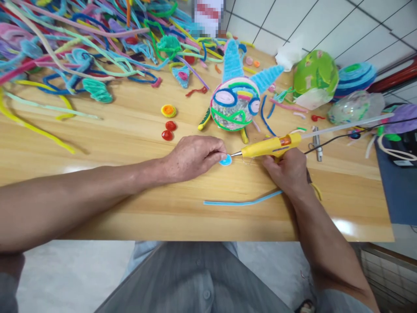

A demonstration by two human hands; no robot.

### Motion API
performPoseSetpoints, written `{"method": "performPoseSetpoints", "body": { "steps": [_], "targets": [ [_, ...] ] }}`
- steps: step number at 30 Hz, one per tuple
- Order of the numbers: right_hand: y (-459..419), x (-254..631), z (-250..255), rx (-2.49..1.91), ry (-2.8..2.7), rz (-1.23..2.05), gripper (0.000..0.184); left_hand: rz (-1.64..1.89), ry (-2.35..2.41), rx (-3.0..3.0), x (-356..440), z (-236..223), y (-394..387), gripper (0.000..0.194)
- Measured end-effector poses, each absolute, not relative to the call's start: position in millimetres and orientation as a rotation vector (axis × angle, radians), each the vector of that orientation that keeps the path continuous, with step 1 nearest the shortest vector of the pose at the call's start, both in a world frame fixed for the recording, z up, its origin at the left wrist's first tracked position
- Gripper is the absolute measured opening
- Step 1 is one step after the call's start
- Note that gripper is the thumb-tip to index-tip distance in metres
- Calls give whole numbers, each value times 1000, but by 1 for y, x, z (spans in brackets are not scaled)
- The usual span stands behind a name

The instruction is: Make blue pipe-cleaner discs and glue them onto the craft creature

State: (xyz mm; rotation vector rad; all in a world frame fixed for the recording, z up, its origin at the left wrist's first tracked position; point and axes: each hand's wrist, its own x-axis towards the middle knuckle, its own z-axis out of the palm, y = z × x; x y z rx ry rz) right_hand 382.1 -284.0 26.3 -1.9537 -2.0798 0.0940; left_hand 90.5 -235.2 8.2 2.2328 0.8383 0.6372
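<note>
Between the thumb and fingers of my left hand (198, 157) is a small light-blue disc (226, 160), pinched at its edge. My right hand (291, 171) is wrapped round the handle of a yellow hot glue gun (272, 146), its metal nozzle pointing left and at or very near the disc. A clear glue stick (347, 126) sticks out of the gun's back. Just beyond the hands stands a round figure (232, 104) covered in pipe cleaners, with blue ears and ringed eyes. A light-blue pipe cleaner (241, 203) lies in front, running towards my right wrist.
A heap of colourful pipe cleaners (81, 48) covers the back left. Two red pieces (168, 130) and an orange-yellow disc (168, 111) lie left of the figure. At the back right are a green balloon-like ball (316, 76) and a utility knife (317, 144); the gun's black cord (339, 135) trails right.
</note>
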Motion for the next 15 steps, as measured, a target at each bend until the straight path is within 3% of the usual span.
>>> {"method": "performPoseSetpoints", "body": {
  "steps": [8, 15],
  "targets": [
    [-283, 381, 26, -1918, -2097, 26, 19, 625, 828, 2227, 90, 8, -235, 21],
    [-283, 377, 29, -1901, -2110, 38, 24, 656, 822, 2229, 90, 8, -235, 14]
  ]
}}
